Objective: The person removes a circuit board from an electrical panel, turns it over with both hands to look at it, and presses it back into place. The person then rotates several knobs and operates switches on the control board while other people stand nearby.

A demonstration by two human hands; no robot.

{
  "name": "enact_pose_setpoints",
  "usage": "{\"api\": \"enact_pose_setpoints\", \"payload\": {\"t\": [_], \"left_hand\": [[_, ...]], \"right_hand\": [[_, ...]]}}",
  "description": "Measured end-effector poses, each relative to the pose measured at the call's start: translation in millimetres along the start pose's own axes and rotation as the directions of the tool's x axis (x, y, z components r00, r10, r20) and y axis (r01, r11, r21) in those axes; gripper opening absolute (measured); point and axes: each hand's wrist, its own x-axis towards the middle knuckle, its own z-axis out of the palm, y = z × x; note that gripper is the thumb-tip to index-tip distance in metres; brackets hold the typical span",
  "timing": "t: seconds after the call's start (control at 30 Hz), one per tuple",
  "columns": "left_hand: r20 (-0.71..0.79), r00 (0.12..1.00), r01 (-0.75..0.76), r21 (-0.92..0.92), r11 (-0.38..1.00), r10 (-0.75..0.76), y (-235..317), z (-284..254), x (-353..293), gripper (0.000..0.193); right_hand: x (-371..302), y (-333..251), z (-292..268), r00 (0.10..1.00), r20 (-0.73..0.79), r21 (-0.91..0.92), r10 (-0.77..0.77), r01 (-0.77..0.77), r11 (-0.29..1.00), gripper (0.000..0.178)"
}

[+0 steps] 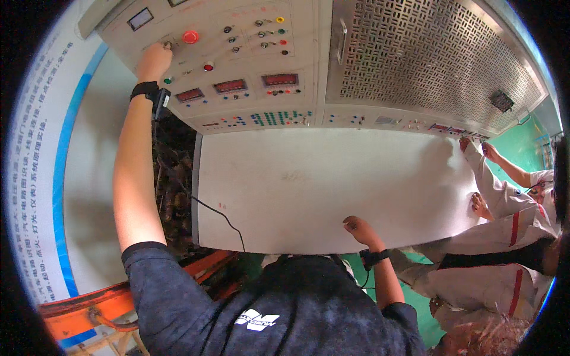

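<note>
My left arm is stretched up to the grey control panel [249,65]. The fingers of my left hand [155,61] are closed on a small knob [168,45] at the panel's upper left; much of the knob is covered. A red emergency stop button [190,37] sits just right of that hand. My right hand [361,230] hangs over the near part of the white worktop [285,178], its fingers curled in with nothing visible in them. Both wrists wear black straps, each with a small device.
Right of the knobs and red displays [230,86] is a perforated metal cover [427,53]. A black cable [219,212] crosses the worktop's left edge. Co-workers in light uniforms [493,273] stand at the right, hands at the panel and worktop. An orange metal frame [89,308] is lower left.
</note>
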Motion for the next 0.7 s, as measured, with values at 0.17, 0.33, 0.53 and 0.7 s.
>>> {"api": "enact_pose_setpoints", "payload": {"t": [0.17, 0.33, 0.53, 0.7], "left_hand": [[0.084, 0.992, -0.113, 0.219, 0.969, 0.097, -45, 9, 19, 0.044], [0.049, 0.998, -0.02, -0.215, 0.976, 0.031, -13, -15, -57, 0.046], [0.398, 0.918, 0.206, -0.468, 0.859, -0.003, 21, -10, -277, 0.031], [0.696, 0.69, 0.574, -0.359, 0.736, -0.199, -34, 9, -441, 0.027]], "right_hand": [[13, 13, 18, 0.998, 0.049, 0.078, -0.035, 0.031, 0.996, 0.021], [42, -26, 10, 0.996, 0.0, -0.078, -0.089, 0.088, 0.993, 0.022], [107, -139, -30, 0.928, -0.143, -0.039, -0.345, 0.343, 0.938, 0.021], [224, -150, -24, 0.981, -0.195, 0.537, -0.012, 0.118, 0.835, 0.02]]}}
